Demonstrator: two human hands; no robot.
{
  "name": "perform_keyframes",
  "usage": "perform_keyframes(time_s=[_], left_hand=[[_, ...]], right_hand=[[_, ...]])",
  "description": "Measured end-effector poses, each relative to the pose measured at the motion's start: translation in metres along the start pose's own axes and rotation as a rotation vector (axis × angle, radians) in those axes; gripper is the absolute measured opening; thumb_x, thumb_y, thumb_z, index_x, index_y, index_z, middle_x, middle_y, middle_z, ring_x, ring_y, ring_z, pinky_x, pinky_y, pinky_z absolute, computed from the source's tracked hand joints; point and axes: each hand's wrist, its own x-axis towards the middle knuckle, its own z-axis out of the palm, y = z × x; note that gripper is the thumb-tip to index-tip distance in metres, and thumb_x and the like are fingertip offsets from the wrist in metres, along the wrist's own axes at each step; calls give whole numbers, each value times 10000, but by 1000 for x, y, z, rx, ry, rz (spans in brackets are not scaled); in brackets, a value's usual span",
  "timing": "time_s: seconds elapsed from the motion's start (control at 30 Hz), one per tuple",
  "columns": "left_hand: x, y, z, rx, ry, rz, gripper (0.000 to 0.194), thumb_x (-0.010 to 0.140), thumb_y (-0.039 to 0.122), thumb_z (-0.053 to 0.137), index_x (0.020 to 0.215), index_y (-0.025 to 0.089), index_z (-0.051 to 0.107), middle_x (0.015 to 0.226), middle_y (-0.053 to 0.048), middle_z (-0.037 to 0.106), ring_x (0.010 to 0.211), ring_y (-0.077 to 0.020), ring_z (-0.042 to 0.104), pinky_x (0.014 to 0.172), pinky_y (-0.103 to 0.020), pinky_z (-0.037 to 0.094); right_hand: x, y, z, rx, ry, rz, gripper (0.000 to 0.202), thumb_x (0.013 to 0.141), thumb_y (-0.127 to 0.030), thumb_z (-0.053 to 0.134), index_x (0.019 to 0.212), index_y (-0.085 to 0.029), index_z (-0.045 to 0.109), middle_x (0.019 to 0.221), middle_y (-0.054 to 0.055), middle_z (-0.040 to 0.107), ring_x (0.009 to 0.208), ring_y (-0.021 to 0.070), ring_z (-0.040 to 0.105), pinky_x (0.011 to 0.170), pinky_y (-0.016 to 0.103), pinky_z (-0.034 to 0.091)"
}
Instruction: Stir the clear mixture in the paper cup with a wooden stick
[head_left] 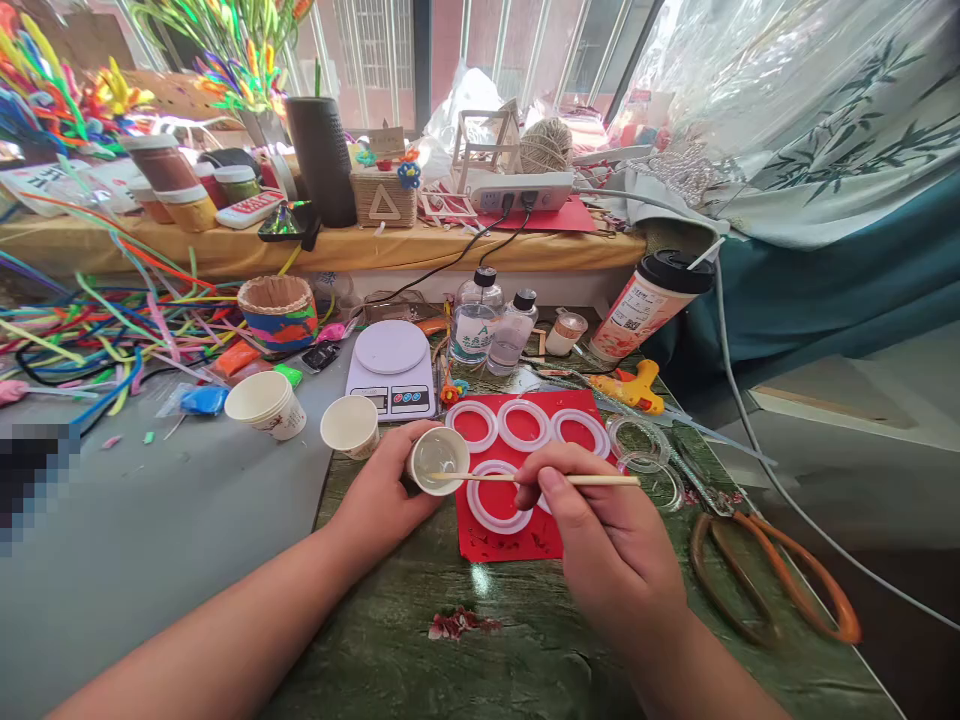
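My left hand point(397, 475) is wrapped round a small paper cup point(450, 440), tilted so its inside shows a clear liquid. Between the thumb and fingers of my right hand point(600, 510) is a thin wooden stick point(611, 481), its far end inside that cup. Beneath and beyond my hands lies a red sheet point(472, 545) bearing several white ring molds point(523, 425); my right hand covers part of one. Another paper cup point(349, 428) stands just left of the held one, beside a white kitchen scale point(390, 365). Two clear bottles point(472, 335) with black caps stand behind the sheet.
Large scissors point(795, 580) with orange-brown handles lie at right, near clear rings point(641, 445) and a yellow glue gun point(637, 387). A lidded drink cup point(645, 305) leans behind them. Stacked paper cups point(266, 405) and tangled pipe cleaners point(97, 330) occupy the left. A white cable point(739, 390) hangs at right.
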Motion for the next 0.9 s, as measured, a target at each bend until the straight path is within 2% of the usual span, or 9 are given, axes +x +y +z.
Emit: perform_keyframes(time_s=[0.07,0.2,0.3,0.43,0.73,0.83,0.9], left_hand=[[0,0,-1,5,2,6,534,915,255,820,1427,300,673,1441,-80,771,1325,-324,745,1139,-492,618],[-1,-1,-1,4,9,19,538,915,243,822,1427,305,669,1437,-76,774,1320,-320,747,1142,-494,617],[-1,-2,-1,4,5,19,540,913,234,819,1428,306,672,1452,-76,769,1333,-321,741,1145,-494,614],[0,0,0,-13,5,12,518,914,261,829,1411,287,683,1424,-86,779,1308,-320,748,1143,-495,613],[0,0,0,-42,-11,-15,521,904,246,817,1406,287,685,1423,-90,768,1309,-318,747,1149,-503,609],[1,-1,0,-39,-8,-15,519,908,249,812,1408,295,684,1414,-82,768,1304,-315,744,1157,-510,601],[1,-1,0,-31,-5,-20,524,912,271,820,1415,299,679,1418,-81,765,1306,-319,742,1159,-520,598]], right_hand=[[0,0,0,-12,24,-19,234,1167,-199,551,1092,-270,761,893,8,746,821,185,712,698,291,555],[-1,1,0,18,-11,0,238,1177,-216,561,1091,-289,770,907,-4,749,833,173,711,733,281,568],[0,4,0,50,45,14,241,1183,-221,563,1108,-296,780,943,-2,760,859,169,722,757,274,584],[2,7,1,111,2,29,255,1183,-232,560,1051,-289,771,856,-12,733,781,168,697,693,268,567],[-4,-4,0,-6,49,18,239,1184,-226,555,1129,-298,776,935,1,740,768,166,677,696,295,555],[-2,-3,0,-8,-4,28,250,1181,-231,552,1108,-290,784,875,1,734,755,176,689,671,296,555],[0,-2,-1,-23,5,20,249,1176,-223,550,1089,-280,776,856,2,723,730,174,671,647,293,539]])
